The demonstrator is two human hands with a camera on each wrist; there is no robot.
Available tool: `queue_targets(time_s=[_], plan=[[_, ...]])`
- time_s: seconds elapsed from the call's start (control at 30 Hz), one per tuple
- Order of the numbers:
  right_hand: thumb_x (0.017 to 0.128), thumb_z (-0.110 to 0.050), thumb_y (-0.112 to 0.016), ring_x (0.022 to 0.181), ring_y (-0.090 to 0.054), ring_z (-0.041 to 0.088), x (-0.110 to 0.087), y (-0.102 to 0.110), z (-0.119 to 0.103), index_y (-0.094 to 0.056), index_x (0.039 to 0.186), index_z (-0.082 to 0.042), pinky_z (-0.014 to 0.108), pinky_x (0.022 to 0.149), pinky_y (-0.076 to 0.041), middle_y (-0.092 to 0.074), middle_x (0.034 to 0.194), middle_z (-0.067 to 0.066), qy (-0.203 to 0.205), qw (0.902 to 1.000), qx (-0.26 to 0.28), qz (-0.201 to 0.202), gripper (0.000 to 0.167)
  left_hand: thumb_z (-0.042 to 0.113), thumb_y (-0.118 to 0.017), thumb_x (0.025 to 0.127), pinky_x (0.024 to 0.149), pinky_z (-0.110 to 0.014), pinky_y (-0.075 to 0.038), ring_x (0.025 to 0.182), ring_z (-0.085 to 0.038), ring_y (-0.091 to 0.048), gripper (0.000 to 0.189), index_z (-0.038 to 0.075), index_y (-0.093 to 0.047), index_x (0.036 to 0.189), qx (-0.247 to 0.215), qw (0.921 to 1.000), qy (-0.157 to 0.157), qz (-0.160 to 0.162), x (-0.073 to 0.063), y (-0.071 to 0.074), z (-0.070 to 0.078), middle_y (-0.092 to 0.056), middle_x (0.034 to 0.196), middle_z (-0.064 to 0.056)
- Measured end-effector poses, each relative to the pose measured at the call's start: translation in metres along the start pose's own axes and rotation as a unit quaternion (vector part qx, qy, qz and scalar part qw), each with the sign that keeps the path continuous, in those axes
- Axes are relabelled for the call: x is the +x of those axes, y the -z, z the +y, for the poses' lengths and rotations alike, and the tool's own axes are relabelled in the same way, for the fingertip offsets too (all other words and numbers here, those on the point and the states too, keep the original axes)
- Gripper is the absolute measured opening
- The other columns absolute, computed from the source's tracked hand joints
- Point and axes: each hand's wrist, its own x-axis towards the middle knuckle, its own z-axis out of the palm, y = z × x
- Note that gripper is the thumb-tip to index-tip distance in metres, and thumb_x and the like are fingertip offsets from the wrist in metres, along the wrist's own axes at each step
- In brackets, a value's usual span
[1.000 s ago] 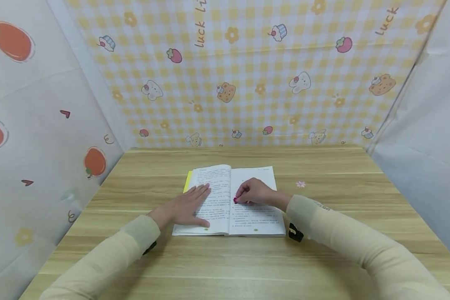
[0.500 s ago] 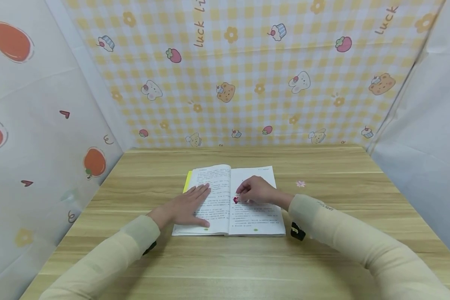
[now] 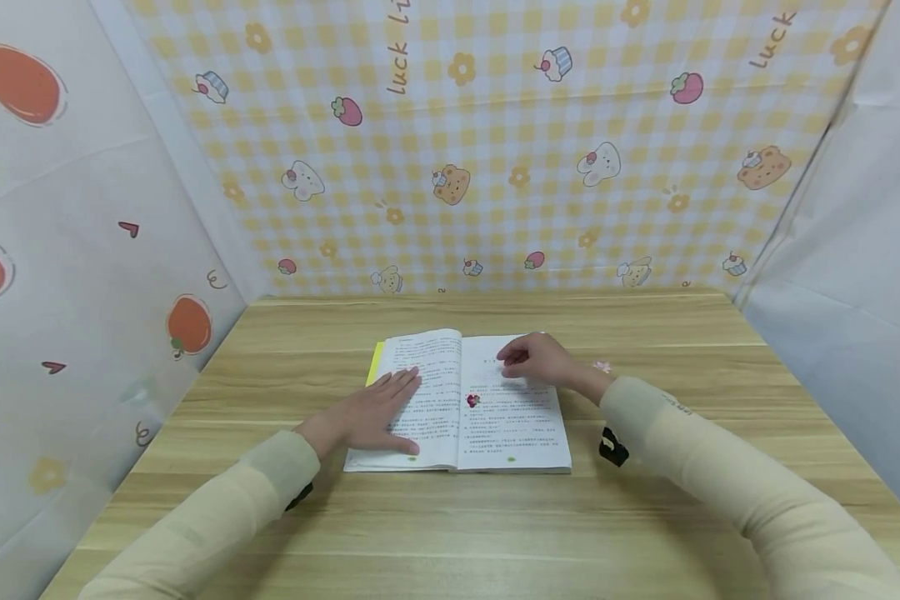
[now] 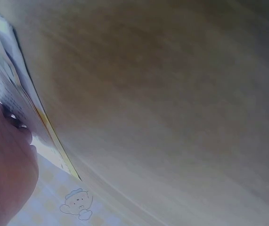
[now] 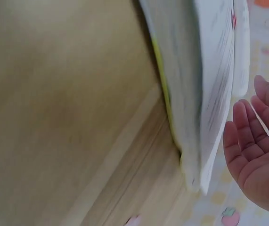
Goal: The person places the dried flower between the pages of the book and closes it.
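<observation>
An open book (image 3: 513,437) with printed pages lies on the table. My left hand (image 3: 375,417) rests flat on its left page, fingers spread; the left wrist view catches part of that hand (image 4: 7,165) beside the page edges. On the right page, near the spine, lies a small red flower-like piece (image 3: 473,401) with some white on it. My right hand (image 3: 543,365) hovers over the upper part of the right page, fingers loosely bent and holding nothing. In the right wrist view the palm and fingers (image 5: 242,125) show bare next to the book.
A small pink flower-shaped piece (image 3: 602,366) lies on the wooden table (image 3: 450,533) right of the book, close to my right wrist. A yellow cover edge (image 3: 376,362) sticks out at the book's left. Behind the table hangs a checked cloth (image 3: 450,225).
My right hand has let go of the red piece and moved up and right, away from it. The red piece stays on the page. My left hand has not moved.
</observation>
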Motion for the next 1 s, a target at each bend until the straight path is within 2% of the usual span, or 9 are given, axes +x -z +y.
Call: queue_targets(time_s=[0.17, 0.43, 0.63, 0.77, 1.0], plan=[[0.087, -0.010, -0.073, 0.090, -0.061, 0.020, 0.005, 0.008, 0.017, -0.070, 0.109, 0.002, 0.034, 0.082, -0.051, -0.069, 0.098, 0.007, -0.023, 0.9994, 0.002, 0.027, 0.026, 0.088, -0.033, 0.077, 0.118, -0.036, -0.004, 0.147, -0.023, 0.001, 0.119, 0.004, -0.003, 0.156, 0.000, 1.0000, -0.001, 0.000, 0.000, -0.001, -0.001, 0.002, 0.162, -0.010], [0.085, -0.015, -0.076, 0.098, -0.057, 0.026, 0.012, 0.017, 0.036, -0.068, 0.116, 0.001, 0.040, 0.089, -0.047, -0.066, 0.108, 0.011, -0.037, 0.9980, -0.025, 0.045, 0.036, 0.087, -0.035, 0.078, 0.118, -0.036, -0.003, 0.147, -0.023, 0.002, 0.118, 0.005, -0.003, 0.156, -0.002, 1.0000, 0.001, -0.001, -0.001, -0.001, -0.001, 0.003, 0.162, -0.009], [0.086, -0.018, -0.075, 0.123, -0.049, 0.037, 0.014, 0.022, 0.047, -0.061, 0.126, 0.000, 0.051, 0.104, -0.038, -0.057, 0.130, 0.019, -0.056, 0.9955, -0.056, 0.053, 0.046, 0.085, -0.039, 0.079, 0.118, -0.038, -0.005, 0.147, -0.025, 0.000, 0.117, 0.003, -0.005, 0.156, -0.004, 1.0000, -0.002, 0.004, -0.002, 0.001, 0.001, 0.001, 0.162, -0.011], [0.089, -0.023, -0.073, 0.131, -0.041, 0.040, 0.013, 0.025, 0.053, -0.055, 0.132, 0.003, 0.053, 0.109, -0.031, -0.050, 0.138, 0.023, -0.054, 0.9939, -0.087, 0.042, 0.053, 0.083, -0.041, 0.080, 0.118, -0.040, -0.007, 0.147, -0.027, -0.002, 0.116, 0.002, -0.007, 0.155, -0.008, 0.9999, -0.006, 0.006, -0.002, 0.002, 0.002, -0.001, 0.162, -0.013], [0.094, -0.033, -0.066, 0.138, -0.029, 0.044, 0.012, 0.027, 0.060, -0.039, 0.143, 0.008, 0.053, 0.113, -0.022, -0.035, 0.148, 0.029, -0.044, 0.9884, -0.146, -0.002, 0.070, 0.088, -0.034, 0.077, 0.118, -0.037, -0.005, 0.147, -0.023, 0.000, 0.118, 0.005, -0.004, 0.156, 0.001, 1.0000, 0.004, -0.001, -0.001, 0.000, 0.002, 0.002, 0.162, -0.009]])
